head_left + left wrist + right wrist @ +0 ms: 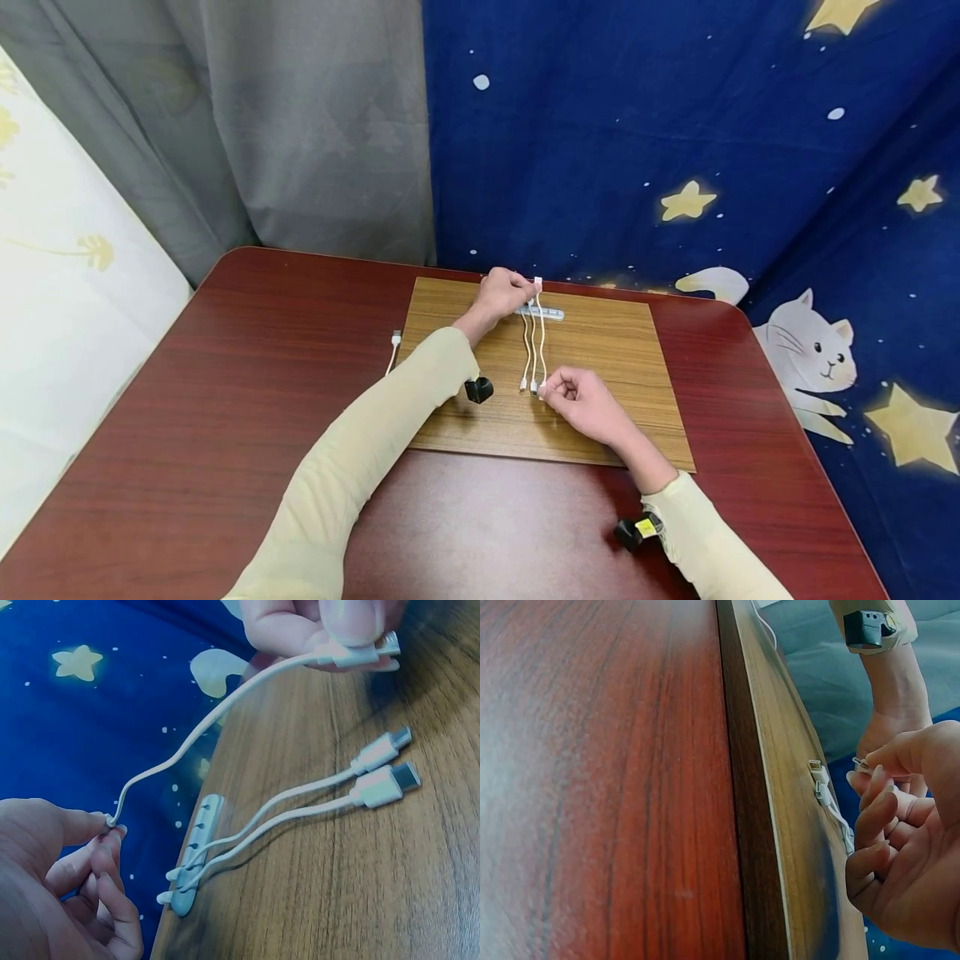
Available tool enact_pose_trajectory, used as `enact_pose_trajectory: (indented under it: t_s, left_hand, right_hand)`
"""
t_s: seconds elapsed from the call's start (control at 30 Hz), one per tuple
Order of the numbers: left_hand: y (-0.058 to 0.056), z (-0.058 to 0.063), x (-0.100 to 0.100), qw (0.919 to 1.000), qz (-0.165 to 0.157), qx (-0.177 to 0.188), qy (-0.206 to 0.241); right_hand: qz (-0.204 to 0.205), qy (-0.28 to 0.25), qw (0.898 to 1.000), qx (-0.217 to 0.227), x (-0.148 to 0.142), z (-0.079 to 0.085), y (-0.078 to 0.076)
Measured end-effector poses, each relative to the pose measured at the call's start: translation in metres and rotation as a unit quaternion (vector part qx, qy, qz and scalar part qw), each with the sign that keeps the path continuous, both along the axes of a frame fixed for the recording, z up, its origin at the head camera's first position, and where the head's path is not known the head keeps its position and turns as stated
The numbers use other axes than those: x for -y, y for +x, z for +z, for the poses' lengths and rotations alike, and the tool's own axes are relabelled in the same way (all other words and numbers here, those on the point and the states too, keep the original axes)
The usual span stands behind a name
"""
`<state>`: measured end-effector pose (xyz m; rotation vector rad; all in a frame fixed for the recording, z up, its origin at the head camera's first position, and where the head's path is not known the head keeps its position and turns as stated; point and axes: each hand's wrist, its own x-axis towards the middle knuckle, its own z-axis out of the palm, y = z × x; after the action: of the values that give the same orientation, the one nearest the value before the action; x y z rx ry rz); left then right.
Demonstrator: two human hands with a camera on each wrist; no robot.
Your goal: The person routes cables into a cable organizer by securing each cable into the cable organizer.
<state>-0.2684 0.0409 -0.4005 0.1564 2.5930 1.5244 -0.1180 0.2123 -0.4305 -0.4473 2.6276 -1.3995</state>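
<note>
My left hand (504, 293) pinches one end of a white charging cable (169, 761) beyond the board's far edge. Thumb and fingers of my right hand (588, 406) grip the near connector (352, 654) of that same cable, its metal tip showing. Between the hands the cable hangs raised in a loose curve. A pale grey cable clip strip (201, 840) lies near the board's far edge. Two more white cables (274, 817) run from its slots at one end, their connectors (382, 784) lying toward me, left of my right hand in the head view.
The wood-grain board (615, 358) lies on a dark red table (225, 400). Left of the board is another white cable with a USB plug (396, 337), partly hidden by my left sleeve. Grey and blue curtains (600, 150) hang behind the table.
</note>
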Motion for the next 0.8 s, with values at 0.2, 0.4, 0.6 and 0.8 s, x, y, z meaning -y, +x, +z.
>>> enact_pose_trajectory:
  t_s: [0.2, 0.4, 0.6, 0.8]
  left_hand:
    - [-0.003, -0.004, -0.002, 0.9992, 0.005, 0.001, -0.040]
    - [-0.002, -0.004, -0.006, 0.9984, 0.009, 0.010, -0.054]
    - [-0.001, -0.004, -0.009, 0.9975, 0.018, 0.014, -0.066]
    - [0.000, -0.004, -0.011, 0.9964, 0.024, 0.014, -0.080]
  right_hand:
    - [0.009, -0.009, 1.000, 0.007, -0.002, -0.004, -0.003]
    - [0.016, -0.001, 1.000, 0.018, -0.001, -0.002, -0.002]
    - [0.012, 0.015, 0.999, 0.027, 0.002, -0.001, -0.002]
    - [0.007, 0.033, 0.999, 0.029, 0.003, -0.001, -0.004]
